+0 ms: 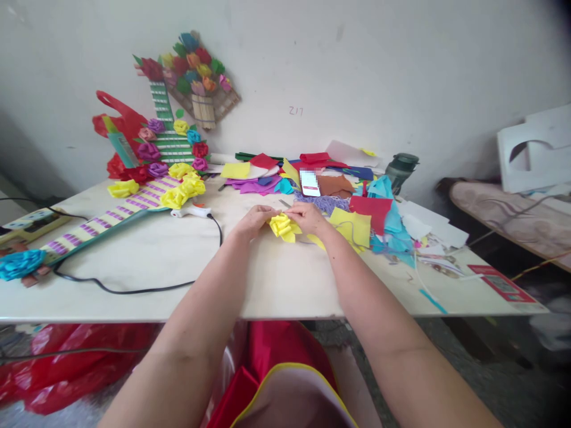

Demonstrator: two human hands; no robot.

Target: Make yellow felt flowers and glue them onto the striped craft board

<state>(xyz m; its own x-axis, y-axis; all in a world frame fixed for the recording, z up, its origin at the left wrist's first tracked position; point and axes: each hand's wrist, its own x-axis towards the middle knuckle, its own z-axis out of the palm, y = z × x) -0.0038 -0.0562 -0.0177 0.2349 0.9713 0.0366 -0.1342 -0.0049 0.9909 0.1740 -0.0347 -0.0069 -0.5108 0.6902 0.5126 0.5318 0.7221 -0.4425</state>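
A yellow flower (282,226) was gripped by left hand (257,220) and right hand (308,216); a glue gun (191,211) was placed at its nine o'clock.

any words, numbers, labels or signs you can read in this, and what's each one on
"217": handwritten on the wall, first digit drawn much like a Z.
Phone: screen marks too small and blurred to read.
Red card: a square code and print, too blurred to read.
Teal box: pale marking, too blurred to read.
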